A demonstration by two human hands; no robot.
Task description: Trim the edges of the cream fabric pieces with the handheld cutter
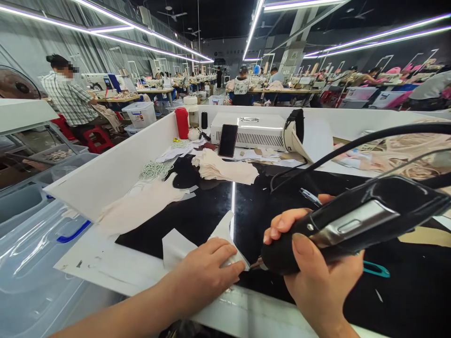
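My right hand (317,263) is wrapped around a black corded hand tool (355,220) with a silver panel and a thin metal tip. The tip points left and meets the edge of a white sheet piece (222,230) on the black table surface (148,237). My left hand (207,267) presses on that piece, its fingers bent and close together, hiding part of it. Another white flap (176,249) sticks out left of the hand. Whether these are paper or fabric I cannot tell. Pale pink cut fabric (144,206) lies to the left, and a stack of similar pieces (225,169) lies farther back.
A phone (228,141) leans against a white vented box (250,129) at the back. The tool's black cable (338,150) arches over the right side. A pen (310,196) and a teal loop-shaped item (377,269) lie near my right hand. Low white walls (116,164) border the table.
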